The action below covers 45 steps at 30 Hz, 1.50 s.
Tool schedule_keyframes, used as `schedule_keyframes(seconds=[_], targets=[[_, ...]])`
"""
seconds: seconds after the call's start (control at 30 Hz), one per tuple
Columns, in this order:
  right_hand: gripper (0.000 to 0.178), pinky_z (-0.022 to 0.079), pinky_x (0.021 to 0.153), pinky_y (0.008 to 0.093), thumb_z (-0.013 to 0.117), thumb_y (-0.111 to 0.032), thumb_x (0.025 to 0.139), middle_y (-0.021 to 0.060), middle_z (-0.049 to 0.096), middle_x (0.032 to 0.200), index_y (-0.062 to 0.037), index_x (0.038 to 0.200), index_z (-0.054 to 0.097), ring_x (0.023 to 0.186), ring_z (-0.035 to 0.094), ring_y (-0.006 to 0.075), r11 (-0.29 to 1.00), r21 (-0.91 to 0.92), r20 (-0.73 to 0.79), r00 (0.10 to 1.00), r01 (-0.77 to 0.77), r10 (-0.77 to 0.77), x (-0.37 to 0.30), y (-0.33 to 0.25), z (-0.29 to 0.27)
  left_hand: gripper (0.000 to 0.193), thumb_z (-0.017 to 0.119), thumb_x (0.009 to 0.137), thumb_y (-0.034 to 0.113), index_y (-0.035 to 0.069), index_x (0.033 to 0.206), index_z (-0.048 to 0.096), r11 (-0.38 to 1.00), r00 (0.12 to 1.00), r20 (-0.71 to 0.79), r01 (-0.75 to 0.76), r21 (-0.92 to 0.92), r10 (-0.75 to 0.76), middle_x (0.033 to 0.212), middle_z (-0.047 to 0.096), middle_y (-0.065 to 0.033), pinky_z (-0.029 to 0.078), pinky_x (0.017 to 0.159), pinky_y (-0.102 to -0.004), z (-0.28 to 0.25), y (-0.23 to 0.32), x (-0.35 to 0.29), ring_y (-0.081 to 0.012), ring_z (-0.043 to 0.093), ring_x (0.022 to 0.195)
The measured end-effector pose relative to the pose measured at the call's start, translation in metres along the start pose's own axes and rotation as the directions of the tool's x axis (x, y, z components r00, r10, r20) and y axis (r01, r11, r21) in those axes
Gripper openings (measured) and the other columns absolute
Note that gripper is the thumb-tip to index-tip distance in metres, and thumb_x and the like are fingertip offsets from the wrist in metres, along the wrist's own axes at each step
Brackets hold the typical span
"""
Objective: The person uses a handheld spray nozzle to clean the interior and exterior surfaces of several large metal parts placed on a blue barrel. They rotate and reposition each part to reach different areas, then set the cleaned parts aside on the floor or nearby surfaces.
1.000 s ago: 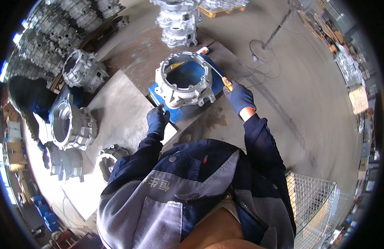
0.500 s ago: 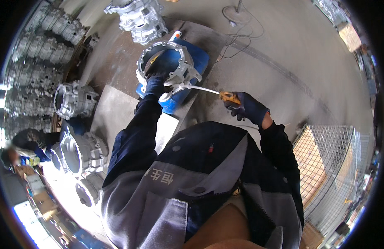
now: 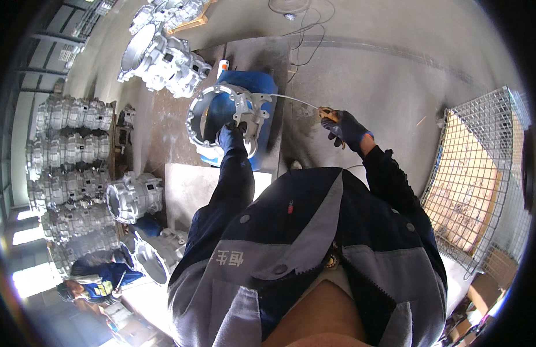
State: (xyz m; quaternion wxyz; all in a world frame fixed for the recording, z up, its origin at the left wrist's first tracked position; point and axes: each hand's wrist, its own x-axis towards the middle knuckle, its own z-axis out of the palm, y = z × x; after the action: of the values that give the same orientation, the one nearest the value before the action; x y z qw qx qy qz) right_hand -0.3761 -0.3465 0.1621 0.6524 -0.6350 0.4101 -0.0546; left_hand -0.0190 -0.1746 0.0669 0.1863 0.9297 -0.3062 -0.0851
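Observation:
A silver cast-metal housing (image 3: 258,120) with a wide, flanged ring opening lies on a blue pad (image 3: 250,80) on the bench. My left hand (image 3: 230,137), in a dark blue glove, grips its near rim, with the fingers partly hidden at the opening. My right hand (image 3: 346,130), gloved too, is closed around the orange handle of a slim file-like tool (image 3: 294,98). The tool's long, pale shaft reaches left to the far right side of the housing. Its tip meets or passes behind the casting there; which one I cannot tell.
A white tube-like thing with an orange mark (image 3: 223,66) stands behind the pad. More housings (image 3: 164,61) stand at the back left, and stacked rows of them (image 3: 71,147) fill the left. A co-worker (image 3: 97,283) is at lower left. A wire mesh cage (image 3: 470,179) stands at right.
The view has shifted. The tool's shaft has gone from the housing's near right side to its far right side. My left hand has moved back from inside the ring to its near rim.

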Motion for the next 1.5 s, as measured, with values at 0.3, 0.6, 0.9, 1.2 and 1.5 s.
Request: schedule_keyframes(seconds=[0.3,0.6,0.9,1.2,1.5], targets=[[0.043,0.05,0.05,0.0299,0.066,-0.036,0.095,0.008,0.064,0.078,-0.0017,0.119,0.062,0.06,0.06,0.0147,0.873,-0.48,-0.146,0.973,0.085,-0.176,0.001,0.01,0.028,0.039,0.075,0.079,0.045,0.01,0.097,0.073,0.997,0.993,0.12,-0.002,-0.078,0.011,0.088,0.072,-0.0147,0.05,0.074,-0.0447,-0.002,-0.007,0.005,-0.0347,0.068,0.085],[0.029,0.052,0.053,0.0343,0.065,-0.03,0.095,0.0037,0.064,0.076,-0.0028,0.106,0.066,0.063,0.064,0.016,0.971,0.227,0.08,0.995,-0.073,0.056,-0.007,0.006,0.01,0.041,0.074,0.079,0.051,0.016,0.1,0.074,0.998,0.987,0.148,0.068,-0.007,-0.067,0.092,0.074,-0.0116,0.05,0.077,-0.0452,0.01,-0.022,0.019,-0.0335,0.069,0.09],[0.035,0.051,0.066,0.0319,0.069,-0.031,0.09,0.0077,0.068,0.082,-0.0012,0.109,0.068,0.071,0.063,0.0159,0.985,0.172,0.101,0.994,0.026,-0.044,0.037,0.026,0.03,0.05,0.074,0.079,0.053,0.014,0.111,0.072,0.985,0.972,0.216,0.059,0.163,-0.094,0.098,0.074,-0.01,0.051,0.079,-0.0415,0.003,-0.011,0.018,-0.0312,0.069,0.092],[0.031,0.052,0.068,0.0316,0.068,-0.027,0.092,0.006,0.069,0.084,-0.0011,0.108,0.067,0.071,0.064,0.0159,0.988,0.152,0.092,0.995,0.009,-0.023,0.048,0.025,0.027,0.046,0.073,0.08,0.053,0.014,0.106,0.073,0.99,0.983,0.18,-0.059,0.127,0.036,0.095,0.074,-0.0105,0.05,0.077,-0.0416,0.004,-0.023,0.018,-0.032,0.069,0.09],[0.032,0.051,0.072,0.0313,0.066,-0.027,0.094,0.0056,0.069,0.088,-0.0014,0.114,0.066,0.075,0.063,0.0141,0.979,0.202,0.102,0.993,0.032,-0.053,0.036,0.016,0.027,0.049,0.071,0.081,0.056,0.015,0.107,0.072,0.995,0.982,0.189,-0.009,0.096,-0.01,0.098,0.074,-0.0111,0.051,0.079,-0.0434,0.014,-0.032,0.027,-0.0329,0.069,0.095]])
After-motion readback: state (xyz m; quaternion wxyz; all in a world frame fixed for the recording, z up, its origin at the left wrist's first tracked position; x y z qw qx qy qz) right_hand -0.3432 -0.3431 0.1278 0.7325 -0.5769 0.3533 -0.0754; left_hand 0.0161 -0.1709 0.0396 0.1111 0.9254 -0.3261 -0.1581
